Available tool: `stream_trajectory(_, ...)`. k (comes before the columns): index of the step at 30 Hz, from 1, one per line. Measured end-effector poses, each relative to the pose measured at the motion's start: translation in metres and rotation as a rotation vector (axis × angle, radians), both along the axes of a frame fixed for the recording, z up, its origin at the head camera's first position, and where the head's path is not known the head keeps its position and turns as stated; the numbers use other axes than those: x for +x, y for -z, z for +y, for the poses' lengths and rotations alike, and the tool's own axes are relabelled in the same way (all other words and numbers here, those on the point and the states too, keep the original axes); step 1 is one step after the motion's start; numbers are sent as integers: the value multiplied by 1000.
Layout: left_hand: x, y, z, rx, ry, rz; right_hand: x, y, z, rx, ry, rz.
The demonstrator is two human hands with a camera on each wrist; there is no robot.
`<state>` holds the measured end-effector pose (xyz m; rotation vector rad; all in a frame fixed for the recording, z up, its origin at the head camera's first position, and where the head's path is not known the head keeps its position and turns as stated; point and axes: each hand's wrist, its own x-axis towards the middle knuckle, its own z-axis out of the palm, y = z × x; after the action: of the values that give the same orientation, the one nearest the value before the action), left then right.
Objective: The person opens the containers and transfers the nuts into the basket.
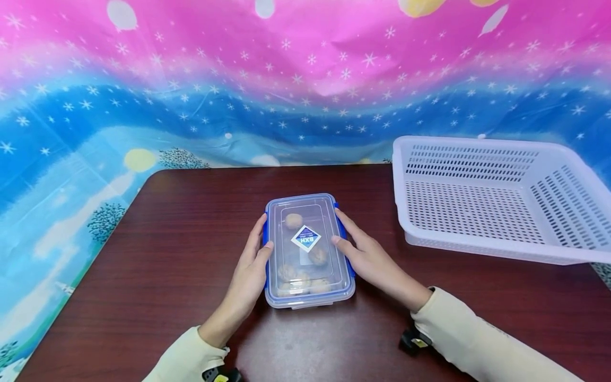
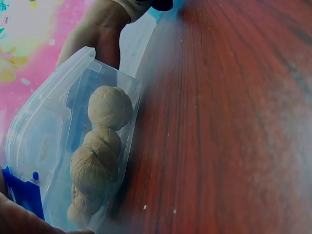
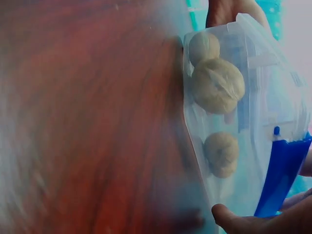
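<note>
A clear lidded food container with blue side clips stands on the table between both hands. Through its lid and walls several tan, round walnuts show, most of them toward the near end in the head view. On the lid sits a blue and white diamond label. The left hand holds the container's left side, its thumb along the edge. From the right, the right hand grips the other side, thumb at the lid's rim beside the blue clip. Parts of the fingers are hidden by the container.
At the right back of the dark wooden table stands a white perforated plastic basket. A pink and blue patterned cloth hangs behind the table and along its left side.
</note>
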<state>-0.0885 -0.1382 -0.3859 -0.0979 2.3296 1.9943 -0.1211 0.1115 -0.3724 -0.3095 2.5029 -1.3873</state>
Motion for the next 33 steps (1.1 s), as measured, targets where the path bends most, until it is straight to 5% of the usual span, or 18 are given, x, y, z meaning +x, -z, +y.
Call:
stream_trajectory(12, 2, -2, 2, -45, 5, -41, 2, 4, -6, -149, 22, -126)
stream_trajectory(33, 2, 1, -1, -100, 61, -5, 1, 10, -7, -255, -28, -158)
